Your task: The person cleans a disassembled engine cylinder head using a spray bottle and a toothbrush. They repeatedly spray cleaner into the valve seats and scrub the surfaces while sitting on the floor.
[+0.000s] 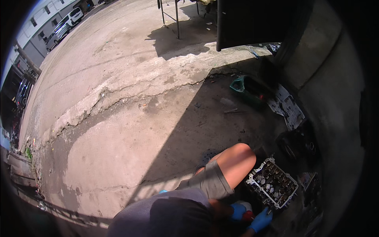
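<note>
Two blue-gloved hands, one left hand (238,211) and one right hand (261,220), and one engine cylinder head (273,185)
One red object (248,216), one green container (246,92), at least one printed paper sheet (290,110), one bent knee (240,155); at least three vehicles: one white van (76,15), one silver car (62,30), one dark car (24,93). Shadowed parts are uncountable.

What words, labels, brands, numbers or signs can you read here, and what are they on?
None can be read.
Printed paper sheet: print too small and blurred.
White vehicle at upper left: too small to read any marking.
Metal engine part by the right hand: no legible marking.
</note>
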### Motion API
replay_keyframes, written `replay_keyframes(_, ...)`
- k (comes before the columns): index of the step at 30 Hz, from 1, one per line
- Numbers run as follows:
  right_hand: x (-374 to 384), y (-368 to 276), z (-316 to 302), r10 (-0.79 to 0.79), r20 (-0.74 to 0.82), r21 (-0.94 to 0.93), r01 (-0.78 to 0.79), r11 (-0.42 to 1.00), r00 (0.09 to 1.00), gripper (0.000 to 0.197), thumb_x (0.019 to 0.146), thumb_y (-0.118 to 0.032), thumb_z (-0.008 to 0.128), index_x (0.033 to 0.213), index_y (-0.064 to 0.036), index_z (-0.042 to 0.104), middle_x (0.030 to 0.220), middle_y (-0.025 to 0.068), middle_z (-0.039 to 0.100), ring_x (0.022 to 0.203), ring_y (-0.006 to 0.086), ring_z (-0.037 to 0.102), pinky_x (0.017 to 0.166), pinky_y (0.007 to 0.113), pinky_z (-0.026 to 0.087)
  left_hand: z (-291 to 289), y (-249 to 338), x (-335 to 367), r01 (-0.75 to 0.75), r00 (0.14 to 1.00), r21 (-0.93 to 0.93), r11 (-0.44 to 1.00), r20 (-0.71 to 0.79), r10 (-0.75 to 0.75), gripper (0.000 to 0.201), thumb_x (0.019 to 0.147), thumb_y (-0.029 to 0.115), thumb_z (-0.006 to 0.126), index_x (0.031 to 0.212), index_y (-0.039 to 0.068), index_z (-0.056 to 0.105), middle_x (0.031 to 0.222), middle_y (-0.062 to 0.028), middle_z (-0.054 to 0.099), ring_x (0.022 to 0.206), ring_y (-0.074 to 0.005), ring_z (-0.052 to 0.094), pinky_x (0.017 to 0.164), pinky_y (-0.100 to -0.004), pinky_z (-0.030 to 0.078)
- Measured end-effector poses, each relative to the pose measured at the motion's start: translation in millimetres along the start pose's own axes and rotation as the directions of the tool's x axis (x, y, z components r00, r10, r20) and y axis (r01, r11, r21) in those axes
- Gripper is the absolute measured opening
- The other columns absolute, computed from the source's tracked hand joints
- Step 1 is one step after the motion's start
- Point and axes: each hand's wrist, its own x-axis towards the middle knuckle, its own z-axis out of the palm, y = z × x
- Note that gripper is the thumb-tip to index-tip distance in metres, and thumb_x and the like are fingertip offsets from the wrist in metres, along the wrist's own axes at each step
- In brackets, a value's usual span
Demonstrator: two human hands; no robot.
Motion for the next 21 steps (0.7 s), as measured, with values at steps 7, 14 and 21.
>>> replay_keyframes(7,5,3,29,0.088,0.173,-0.032,-0.084,0.996,0.981,0.033,0.091,-0.024,0.062,0.104,0.0065,0.066,0.086,0.0238,0.068,0.072,0.0330,0.063,0.069,0.042,0.050,-33,14,-40,0.084,0.991,0.004,0.996,-0.106,-0.083,0.040,0.083,0.042,0.059,0.095,0.006,0.072,0.095,-0.0202,0.069,0.092,-0.0358,0.067,0.083,-0.0439,0.051)
replay_keyframes(14,14,-68,-16,0.010,0.074,0.276,-0.030,0.961,0.997,0.028,0.089,-0.022,0.063,0.094,0.0054,0.067,0.082,0.0238,0.068,0.072,0.0366,0.065,0.065,0.044,0.049,-31,-1,-28,0.076,0.995,-0.151,0.986,-0.049,-0.085,0.045,0.086,0.048,0.057,0.107,0.009,0.069,0.103,-0.0204,0.067,0.099,-0.0368,0.064,0.088,-0.0429,0.048)
replay_keyframes(21,2,-29,18,-0.053,0.200,0.051,0.044,0.998,0.978,0.027,0.085,-0.031,0.065,0.086,-0.0040,0.068,0.077,0.0222,0.066,0.075,0.0425,0.065,0.064,0.050,0.052,8,-60,20,0.048,0.998,-0.185,0.982,-0.032,-0.055,0.057,0.084,0.056,0.060,0.085,0.000,0.071,0.080,-0.0182,0.070,0.078,-0.0286,0.069,0.074,-0.0401,0.051)
